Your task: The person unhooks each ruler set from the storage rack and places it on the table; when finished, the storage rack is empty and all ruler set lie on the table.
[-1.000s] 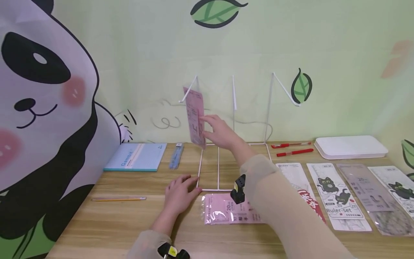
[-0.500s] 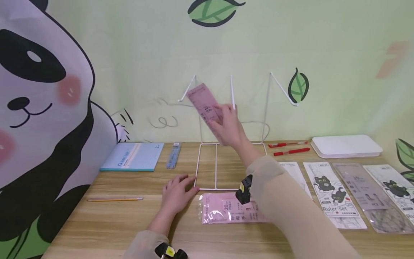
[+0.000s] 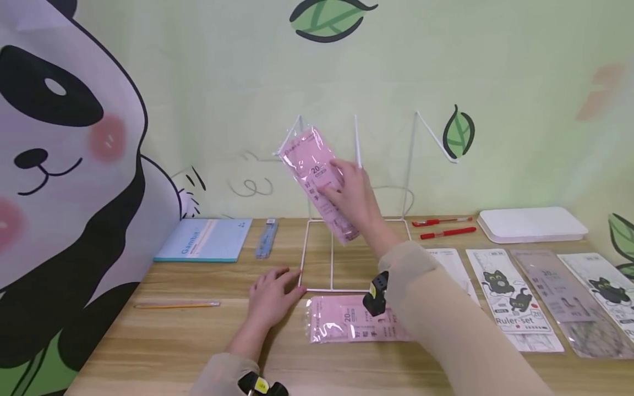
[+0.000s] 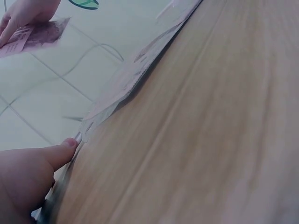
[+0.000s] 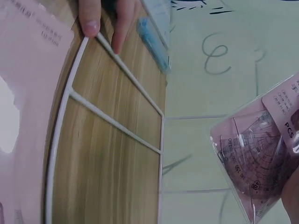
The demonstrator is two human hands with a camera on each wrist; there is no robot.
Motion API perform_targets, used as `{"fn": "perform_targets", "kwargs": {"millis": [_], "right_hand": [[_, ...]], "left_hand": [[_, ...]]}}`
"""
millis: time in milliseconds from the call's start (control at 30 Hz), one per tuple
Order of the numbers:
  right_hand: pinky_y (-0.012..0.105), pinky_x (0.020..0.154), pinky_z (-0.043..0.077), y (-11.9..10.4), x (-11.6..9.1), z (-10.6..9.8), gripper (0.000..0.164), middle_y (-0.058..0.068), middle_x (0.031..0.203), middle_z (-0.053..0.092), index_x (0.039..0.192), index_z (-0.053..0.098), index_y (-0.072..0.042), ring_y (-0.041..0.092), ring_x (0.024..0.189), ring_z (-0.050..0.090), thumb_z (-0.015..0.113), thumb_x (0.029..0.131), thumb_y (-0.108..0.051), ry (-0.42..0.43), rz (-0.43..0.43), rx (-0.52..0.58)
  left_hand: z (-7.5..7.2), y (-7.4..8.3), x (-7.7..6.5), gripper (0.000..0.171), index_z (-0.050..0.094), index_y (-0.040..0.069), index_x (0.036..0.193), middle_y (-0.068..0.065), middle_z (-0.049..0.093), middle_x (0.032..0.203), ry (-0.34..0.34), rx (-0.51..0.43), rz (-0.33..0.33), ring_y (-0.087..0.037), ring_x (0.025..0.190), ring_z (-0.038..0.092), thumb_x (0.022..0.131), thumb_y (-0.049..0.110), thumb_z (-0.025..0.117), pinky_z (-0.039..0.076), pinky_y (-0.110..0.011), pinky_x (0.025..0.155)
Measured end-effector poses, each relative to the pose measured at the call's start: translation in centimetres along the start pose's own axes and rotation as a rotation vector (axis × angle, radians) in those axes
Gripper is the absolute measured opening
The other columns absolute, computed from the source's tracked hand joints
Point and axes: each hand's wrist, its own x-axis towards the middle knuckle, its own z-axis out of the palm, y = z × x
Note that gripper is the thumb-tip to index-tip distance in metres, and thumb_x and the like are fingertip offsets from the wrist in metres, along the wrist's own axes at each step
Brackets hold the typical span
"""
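My right hand (image 3: 354,195) pinches a pink ruler set pack (image 3: 309,157), tilted, at the left arm of a white wire rack (image 3: 332,258). Its clear top end overlaps that arm; whether the arm passes through a hole I cannot tell. A clear protractor (image 5: 254,161) shows inside the pack in the right wrist view. My left hand (image 3: 271,294) rests at the rack's front left corner, thumb and forefinger (image 5: 122,28) touching the base wire. Just in front of the rack lies a second pink ruler set pack (image 3: 332,324), partly hidden by my right sleeve.
More ruler set packs (image 3: 515,302) lie in a row on the right. Red pens (image 3: 448,232) and a white case (image 3: 534,224) are behind them. Left of the rack are a blue notebook (image 3: 208,240), a small blue pack (image 3: 266,239) and a pencil (image 3: 178,304).
The held pack has turned from nearly edge-on to face me, and its clear top now overlaps the left rack arm. My right hand shifted slightly right; my left hand stayed at the corner.
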Motion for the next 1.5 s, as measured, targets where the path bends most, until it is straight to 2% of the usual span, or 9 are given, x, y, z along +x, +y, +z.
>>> {"fn": "perform_targets", "kwargs": {"millis": [100, 233, 467, 767, 900, 1133, 1500], "right_hand": [[0.032, 0.081, 0.049, 0.3, -0.3, -0.4, 0.061, 0.010, 0.119, 0.056, 0.135, 0.047, -0.007, 0.018, 0.096, 0.054, 0.072, 0.083, -0.028, 0.010, -0.008, 0.015], [0.033, 0.085, 0.047, 0.3, -0.9, -0.7, 0.061, 0.007, 0.124, 0.053, 0.135, 0.048, -0.010, 0.017, 0.100, 0.050, 0.070, 0.083, -0.035, 0.017, -0.011, 0.031], [0.031, 0.068, 0.050, -0.3, -2.1, -1.4, 0.057, 0.007, 0.114, 0.051, 0.133, 0.050, -0.013, 0.018, 0.088, 0.049, 0.071, 0.083, -0.033, 0.028, -0.006, 0.082], [0.032, 0.064, 0.051, -0.4, -3.0, -2.5, 0.056, 0.006, 0.107, 0.048, 0.132, 0.049, -0.019, 0.020, 0.085, 0.051, 0.070, 0.083, -0.038, -0.029, 0.007, 0.111], [0.031, 0.063, 0.053, -0.5, -3.1, -2.8, 0.056, 0.007, 0.105, 0.048, 0.131, 0.050, -0.020, 0.020, 0.084, 0.053, 0.071, 0.082, -0.037, -0.060, 0.016, 0.139], [0.031, 0.065, 0.053, -1.6, -3.3, -3.8, 0.054, 0.007, 0.101, 0.049, 0.130, 0.051, -0.018, 0.020, 0.082, 0.054, 0.071, 0.082, -0.033, -0.100, -0.026, 0.106], [0.025, 0.070, 0.054, -2.4, -4.2, -4.0, 0.053, 0.005, 0.106, 0.047, 0.131, 0.050, -0.017, 0.019, 0.088, 0.058, 0.072, 0.083, -0.025, -0.181, -0.014, 0.184]], "left_hand": [[0.1, 0.1, 0.2, 0.047, 0.058, 0.026, 0.129, -0.009, 0.046, 0.138, -0.001, 0.004, 0.006, -0.037, 0.125, 0.037, 0.087, 0.048, 0.060, 0.022, -0.060, 0.101], [0.2, 0.2, 0.3, 0.047, 0.058, 0.027, 0.129, -0.009, 0.046, 0.138, 0.001, 0.009, 0.009, -0.037, 0.125, 0.038, 0.087, 0.048, 0.060, 0.022, -0.060, 0.101], [0.2, 0.2, 0.5, 0.048, 0.057, 0.027, 0.130, -0.009, 0.045, 0.139, -0.011, 0.014, 0.009, -0.037, 0.125, 0.037, 0.087, 0.048, 0.060, 0.021, -0.060, 0.101], [0.0, 0.2, 0.4, 0.047, 0.057, 0.026, 0.130, -0.009, 0.045, 0.139, -0.010, 0.015, 0.009, -0.038, 0.125, 0.037, 0.087, 0.047, 0.061, 0.020, -0.061, 0.102], [0.0, 0.3, 0.2, 0.047, 0.058, 0.026, 0.129, -0.010, 0.045, 0.138, -0.009, 0.014, 0.007, -0.038, 0.125, 0.037, 0.087, 0.046, 0.061, 0.020, -0.061, 0.102], [0.0, 0.4, 0.2, 0.047, 0.058, 0.025, 0.129, -0.010, 0.045, 0.138, -0.006, 0.005, 0.006, -0.038, 0.125, 0.037, 0.087, 0.046, 0.061, 0.020, -0.060, 0.102], [0.2, 0.0, 0.0, 0.046, 0.059, 0.025, 0.128, -0.009, 0.047, 0.137, 0.008, 0.021, 0.001, -0.037, 0.124, 0.038, 0.087, 0.046, 0.061, 0.022, -0.060, 0.100]]}}
